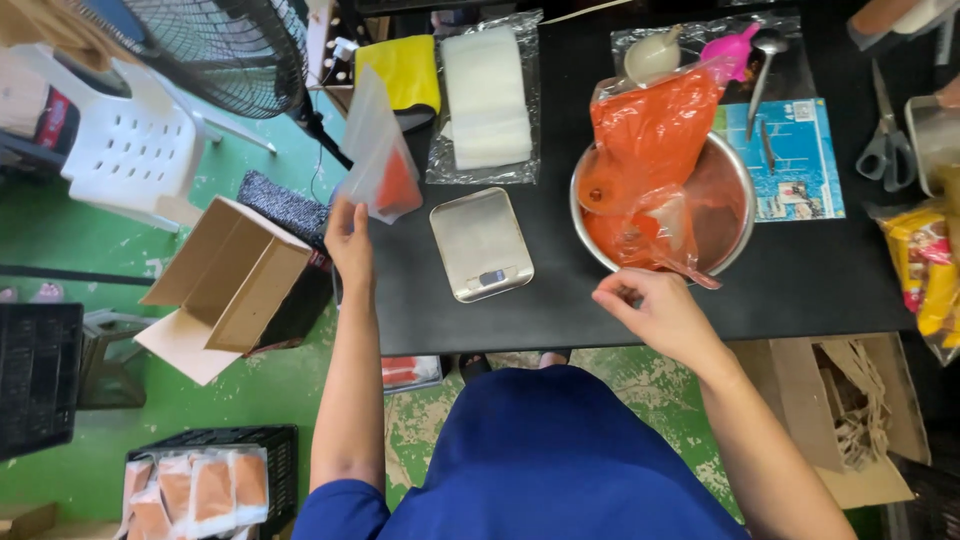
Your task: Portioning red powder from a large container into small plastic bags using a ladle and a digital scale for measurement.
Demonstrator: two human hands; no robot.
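Note:
My left hand (350,240) holds a small clear plastic pouch (378,155) upright at the table's left edge; a little red-orange powder sits in its bottom. My right hand (655,312) hovers near the front edge of a steel bowl (738,215), fingers curled around the handle of a spoon (690,272) that reaches into the bowl. In the bowl stands a large clear bag of orange-red powder (650,135). A flat steel kitchen scale (481,243) lies on the black table (560,300) between my hands.
A stack of clear bags (487,95) and a yellow packet (400,70) lie at the back. Scissors (885,140), a blue sheet (795,160), a pink funnel (733,50) and yellow snack packs (925,265) sit to the right. An open cardboard box (225,285), a fan (215,50) and crates (195,480) stand on the left.

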